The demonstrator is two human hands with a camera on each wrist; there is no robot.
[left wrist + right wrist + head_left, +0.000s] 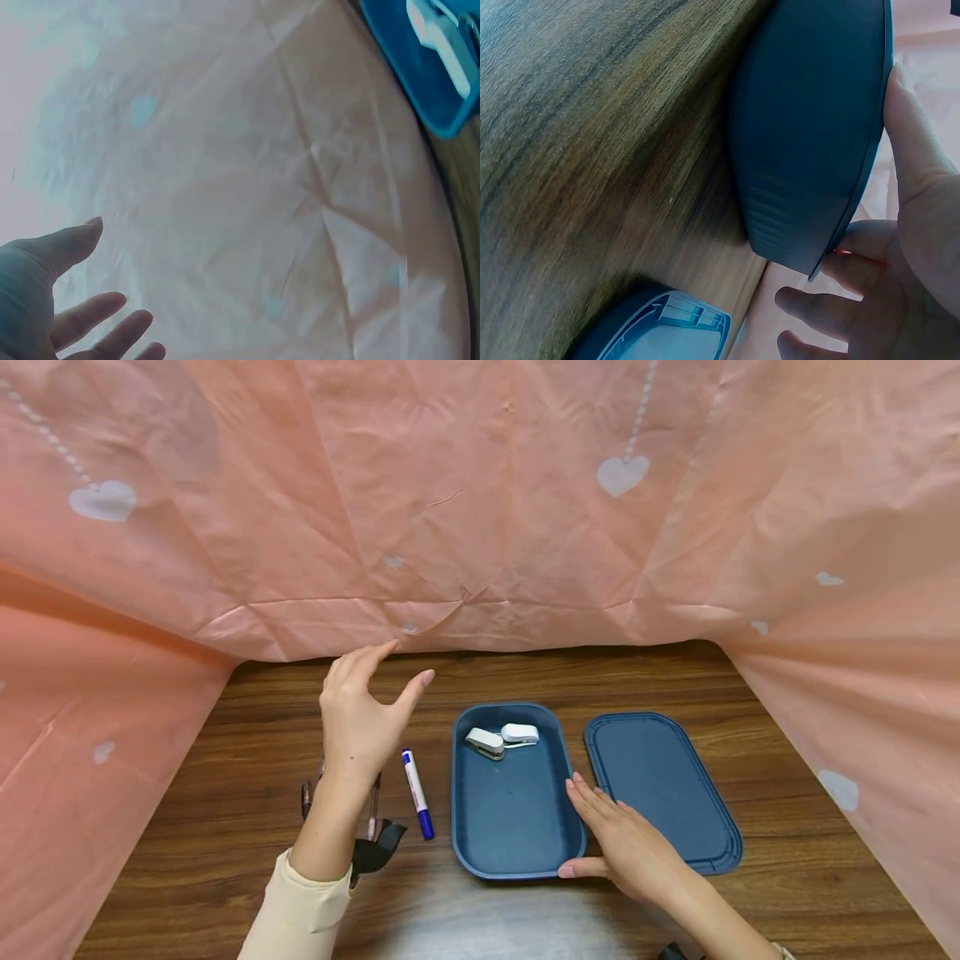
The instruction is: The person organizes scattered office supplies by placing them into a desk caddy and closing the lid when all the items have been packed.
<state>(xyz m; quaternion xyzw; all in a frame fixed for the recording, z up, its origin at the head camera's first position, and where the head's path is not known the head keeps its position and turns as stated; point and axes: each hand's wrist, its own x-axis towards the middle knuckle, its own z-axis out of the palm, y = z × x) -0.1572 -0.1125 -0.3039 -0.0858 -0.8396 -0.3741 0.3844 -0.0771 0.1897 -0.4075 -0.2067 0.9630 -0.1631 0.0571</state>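
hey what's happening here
A person's right hand touches the right rim of a blue box, while the left hand is raised, holding nothing. Two white things that look like staplers lie inside the box. A marker lies to its left, and the lid is off, to its right.

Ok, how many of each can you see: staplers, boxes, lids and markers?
Staplers: 2
Box: 1
Lid: 1
Marker: 1
Total: 5
Things half hidden by the left arm aren't counted.
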